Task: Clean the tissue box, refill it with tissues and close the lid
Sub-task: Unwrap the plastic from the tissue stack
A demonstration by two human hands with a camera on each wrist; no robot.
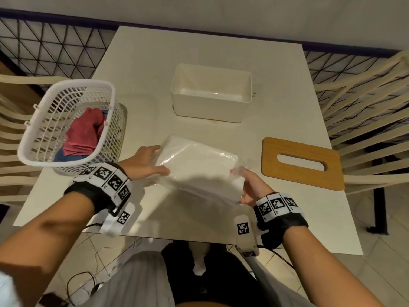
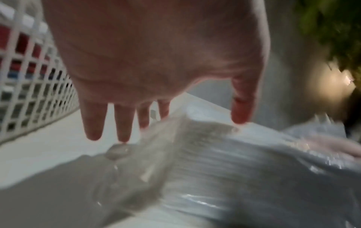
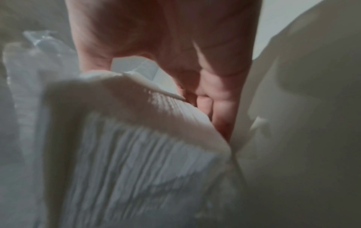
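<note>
The white tissue box (image 1: 210, 111) stands open and empty at the middle of the table. Its wooden lid (image 1: 287, 176) with a slot lies flat to the right. A tissue pack (image 1: 199, 167) in clear plastic wrap is near the front, its right end raised off the table. My left hand (image 1: 143, 162) touches the pack's left end with straight fingers, thumb on top; in the left wrist view the left hand (image 2: 152, 86) hangs over the pack (image 2: 234, 169). My right hand (image 1: 249, 187) grips the right end, where the right hand (image 3: 195, 69) curls round the tissue stack (image 3: 126, 154).
A white mesh basket (image 1: 66, 85) with red and blue cloths sits at the table's left edge, close to my left hand; the basket (image 2: 29, 92) shows beside my fingers. Slatted chairs (image 1: 365, 120) flank the table (image 1: 199, 52). A wire fence runs behind.
</note>
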